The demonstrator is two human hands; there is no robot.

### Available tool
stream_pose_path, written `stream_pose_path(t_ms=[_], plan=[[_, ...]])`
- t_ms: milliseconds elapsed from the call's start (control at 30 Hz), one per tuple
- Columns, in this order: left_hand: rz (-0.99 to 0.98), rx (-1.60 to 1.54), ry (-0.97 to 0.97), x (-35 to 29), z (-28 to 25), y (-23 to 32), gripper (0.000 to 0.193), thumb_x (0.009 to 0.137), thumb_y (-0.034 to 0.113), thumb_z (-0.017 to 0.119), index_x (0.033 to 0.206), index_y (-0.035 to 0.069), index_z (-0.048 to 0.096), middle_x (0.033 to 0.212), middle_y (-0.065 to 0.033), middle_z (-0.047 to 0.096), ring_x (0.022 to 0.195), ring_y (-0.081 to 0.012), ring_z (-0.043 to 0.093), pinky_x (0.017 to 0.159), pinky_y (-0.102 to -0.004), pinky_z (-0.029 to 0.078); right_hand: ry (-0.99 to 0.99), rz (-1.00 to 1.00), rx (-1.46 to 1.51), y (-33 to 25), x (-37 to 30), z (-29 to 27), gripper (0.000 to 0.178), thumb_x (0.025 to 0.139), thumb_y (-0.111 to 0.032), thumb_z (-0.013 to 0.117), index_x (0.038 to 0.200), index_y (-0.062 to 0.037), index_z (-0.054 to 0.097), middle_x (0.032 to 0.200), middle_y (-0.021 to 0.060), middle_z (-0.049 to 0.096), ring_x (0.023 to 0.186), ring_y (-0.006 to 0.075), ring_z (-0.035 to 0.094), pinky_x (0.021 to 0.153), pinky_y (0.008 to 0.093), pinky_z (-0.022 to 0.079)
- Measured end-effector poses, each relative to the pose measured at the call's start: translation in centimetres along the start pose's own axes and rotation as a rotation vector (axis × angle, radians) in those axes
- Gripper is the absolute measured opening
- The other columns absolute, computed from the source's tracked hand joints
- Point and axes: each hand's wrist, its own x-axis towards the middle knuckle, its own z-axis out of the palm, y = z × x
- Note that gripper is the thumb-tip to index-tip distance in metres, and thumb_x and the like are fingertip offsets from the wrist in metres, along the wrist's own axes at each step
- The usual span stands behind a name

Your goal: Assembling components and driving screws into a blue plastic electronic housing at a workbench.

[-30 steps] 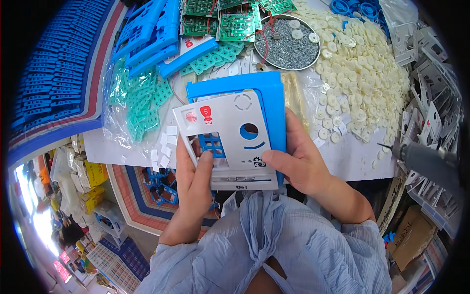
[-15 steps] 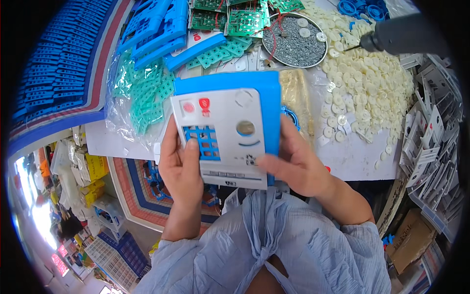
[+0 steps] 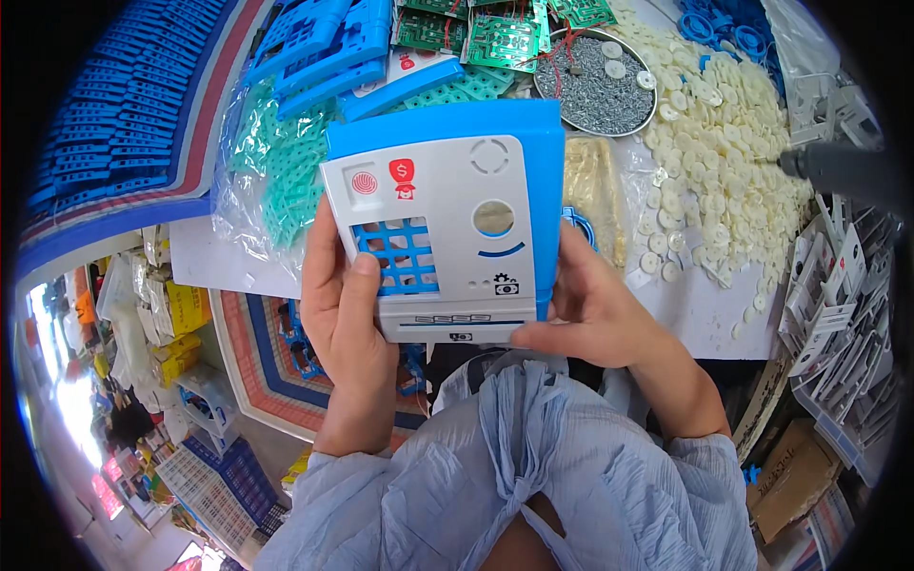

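Observation:
A white plastic front panel [image 3: 452,205] lies against a blue plastic panel [image 3: 447,121], and both hands hold the pair up in front of my body. Red icons, a round hole and a large window mark the white face; blue grid bars show through the window. My left hand [image 3: 347,295] grips the left edge, its thumb on the face beside the window. Around the lower right corner is my right hand [image 3: 605,309], thumb at the bottom edge and fingers behind. The fingers behind the panels are mostly hidden.
A metal dish of small screws [image 3: 609,90] stands behind, near green circuit boards [image 3: 500,40], teal plates in plastic [image 3: 276,171] and a heap of cream discs [image 3: 714,143]. A dark power screwdriver [image 3: 838,171] hangs at right. White panels [image 3: 838,324] fill a bin there.
The panels have turned to face me more squarely and come up slightly. My right thumb has slid down to the bottom edge. The screwdriver at right appears lower and farther right.

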Motion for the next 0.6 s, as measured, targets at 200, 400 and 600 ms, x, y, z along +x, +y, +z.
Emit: stream_pose_path(t_ms=[200,400,600], plan=[[-0.002,0.084,-0.098,0.3,-0.1,-0.1,0.063,0.097,-0.004,0.058,0.155,-0.007,0.033,0.138,-0.0186,0.057,0.127,-0.0201,0.058,0.107,-0.0334,0.045,0.069,0.111,0.028,-1.0,0.1,-0.1,0.092,0.084,0.012,0.074,0.159,-0.0029,0.021,0.151,0.0157,0.049,0.133,0.0255,0.056,0.102,0.0369,0.055],[-0.041,0.115,-0.127,1.2,-1.9,-1.3,0.038,0.097,-0.005,0.061,0.132,-0.007,0.046,0.118,-0.0152,0.063,0.108,-0.0131,0.064,0.092,-0.0273,0.052,0.046,-0.040,-0.034,0.0,-0.3,-0.6,0.076,0.089,0.011,0.070,0.153,0.0002,0.030,0.140,0.0172,0.057,0.123,0.0250,0.063,0.092,0.0357,0.061],[0.008,0.128,-0.088,0.5,-0.9,-0.9,0.038,0.098,-0.003,0.059,0.133,-0.007,0.044,0.120,-0.0148,0.063,0.108,-0.0144,0.064,0.094,-0.0284,0.052,0.164,-0.006,-0.071,-0.7,-0.4,0.1,0.064,0.095,0.008,0.063,0.150,0.0021,0.033,0.136,0.0170,0.059,0.118,0.0232,0.065,0.087,0.0361,0.064]])
